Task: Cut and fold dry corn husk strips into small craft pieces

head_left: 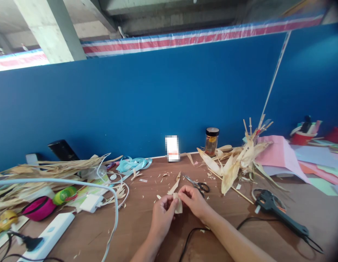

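Near the front middle of the table, a small pale strip of dried corn husk (179, 208) is pinched between my two hands. My left hand (163, 214) grips it from the left with thumb and fingers. From the right, my right hand (194, 201) closes thumb and fingertips on its upper end. A narrow folded husk piece (174, 186) shows just beyond my fingers; whether it joins the held strip I cannot tell. Black-handled scissors (202, 186) lie just past my right hand, among small husk scraps.
Right: a hot glue gun (280, 213) with a black cord, corn husks (230, 171), a lidded jar (212, 141) and coloured paper (278, 154). Left: a white power strip (50, 233), a white cable (116, 211), light-blue ribbon (133, 164) and dried husk strips (62, 165). A blue partition (158, 94) stands behind.
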### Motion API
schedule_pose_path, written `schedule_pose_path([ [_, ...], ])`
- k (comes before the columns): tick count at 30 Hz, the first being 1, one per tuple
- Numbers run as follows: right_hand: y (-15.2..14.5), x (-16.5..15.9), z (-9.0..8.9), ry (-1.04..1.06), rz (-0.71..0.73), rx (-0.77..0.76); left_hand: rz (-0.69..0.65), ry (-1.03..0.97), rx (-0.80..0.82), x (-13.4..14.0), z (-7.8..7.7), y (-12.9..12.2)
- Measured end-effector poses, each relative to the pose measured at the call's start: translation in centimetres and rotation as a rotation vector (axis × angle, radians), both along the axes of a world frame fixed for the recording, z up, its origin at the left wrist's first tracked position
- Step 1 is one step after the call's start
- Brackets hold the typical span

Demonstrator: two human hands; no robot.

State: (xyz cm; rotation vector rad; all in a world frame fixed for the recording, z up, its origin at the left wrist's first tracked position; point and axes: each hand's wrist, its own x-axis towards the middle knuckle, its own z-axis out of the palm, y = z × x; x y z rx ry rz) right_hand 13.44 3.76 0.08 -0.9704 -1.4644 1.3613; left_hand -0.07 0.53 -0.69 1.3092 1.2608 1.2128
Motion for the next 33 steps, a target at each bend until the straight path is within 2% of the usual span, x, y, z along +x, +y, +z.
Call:
schedule_pose_path([
  [5,-0.1,0.1,0.3,-0.058,0.0,0.064,0.055,-0.07,-0.018,-0.2,0.2,0.1],
  [8,-0.3,0.2,0.4,-0.193,-0.028,0.193,0.13,-0.144,-0.065,-0.4,0.1,0.2],
  [13,-0.5,0.5,0.7,-0.434,-0.025,0.396,0.18,-0.221,-0.155,-0.7,0.0,0.5],
  [15,-0.2,1.3,1.0,-0.596,-0.095,0.465,0.204,-0.19,-0.133,-0.8,0.0,0.5],
  [18,0.7,3.1,1.4,-0.978,-0.337,0.565,0.214,-0.208,-0.103,-0.8,0.1,0.5],
  [20,1.3,4.3,1.6,-1.187,-0.402,0.529,0.197,-0.252,-0.096,-0.8,0.1,0.5],
  [23,1.8,5.3,1.5,-1.338,-0.373,0.468,0.166,-0.282,-0.093,-0.7,0.2,0.5],
  [33,1.7,5.6,1.6,-1.4,-0.323,0.412,0.165,-0.261,-0.087,-0.9,0.0,0.6],
])
